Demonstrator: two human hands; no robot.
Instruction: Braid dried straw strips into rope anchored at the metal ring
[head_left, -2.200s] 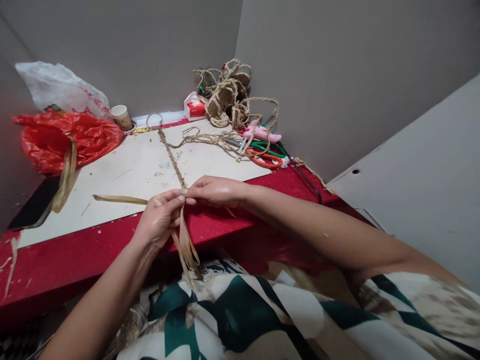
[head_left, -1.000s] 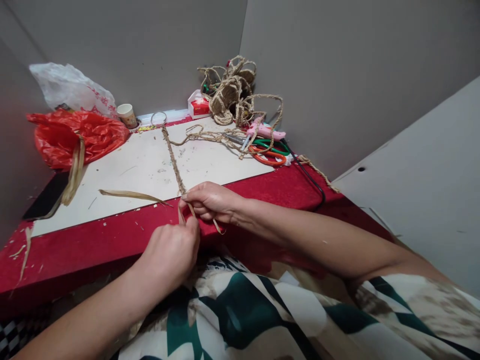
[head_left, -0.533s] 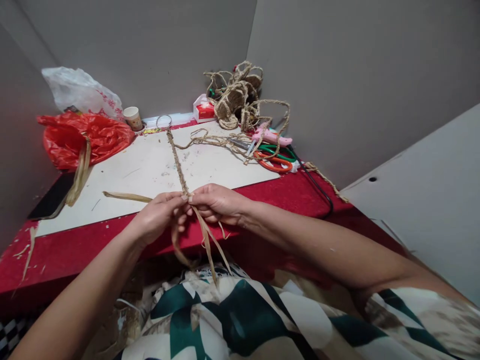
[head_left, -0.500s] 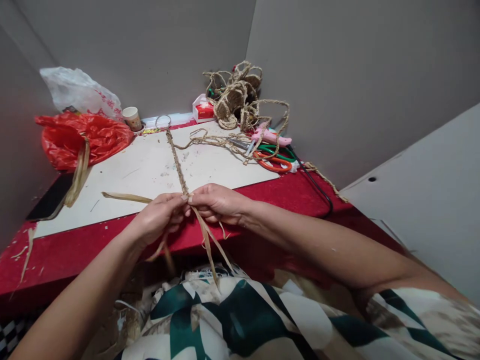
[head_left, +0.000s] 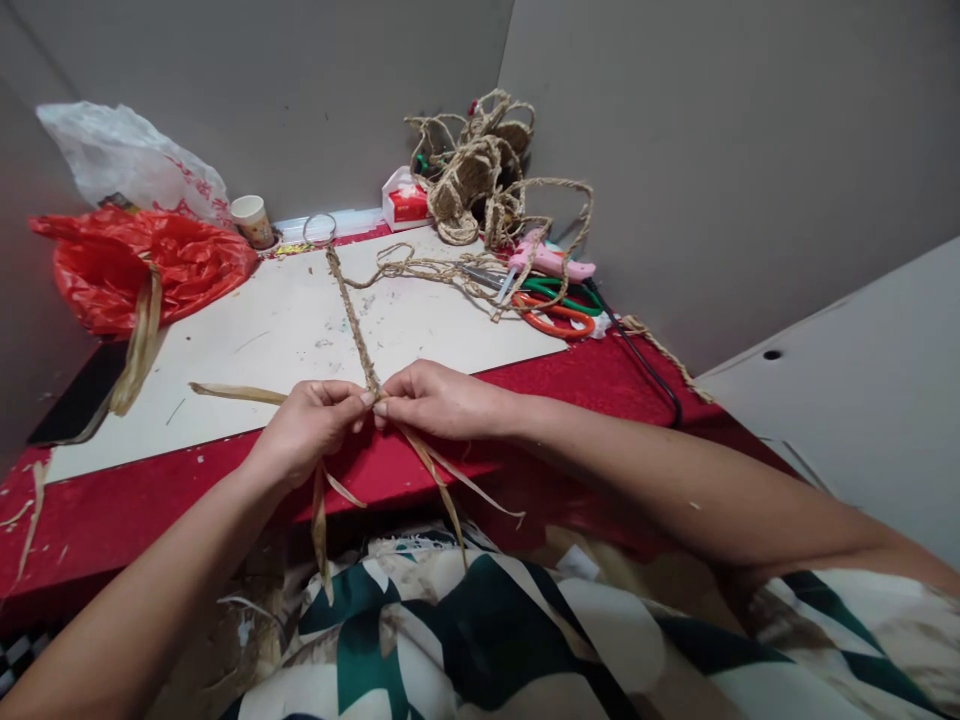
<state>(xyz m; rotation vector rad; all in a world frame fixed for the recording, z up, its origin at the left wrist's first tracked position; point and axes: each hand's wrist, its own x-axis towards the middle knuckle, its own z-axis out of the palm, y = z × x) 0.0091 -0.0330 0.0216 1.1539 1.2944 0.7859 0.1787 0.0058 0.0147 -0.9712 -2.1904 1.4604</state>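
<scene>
A narrow braided cord [head_left: 351, 318] of tan dried plant fibre runs from a metal ring [head_left: 319, 230] at the back of the white board toward me. At its near end my left hand [head_left: 311, 418] and my right hand [head_left: 427, 398] meet, both pinched shut with fingertips nearly touching. Loose fibre strips [head_left: 442, 490] trail below my right hand, and other strips [head_left: 320, 530] hang under my left. One more strip [head_left: 238, 393] sticks out leftward over the board. The strands right between my fingertips are mostly hidden.
The white board [head_left: 247, 340] lies on a red cloth [head_left: 150, 515]. At left are a red plastic bag [head_left: 191, 262], a fibre bundle [head_left: 139, 350] and a dark flat object [head_left: 79, 400]. At right are coiled braided cord [head_left: 469, 185], orange-handled scissors [head_left: 551, 318] and a pink glue gun [head_left: 555, 262].
The strips under my right hand have swung to the right and spread. Those below my left hand now hang straighter. Both hands remain at the braid's near end; the view has shifted slightly.
</scene>
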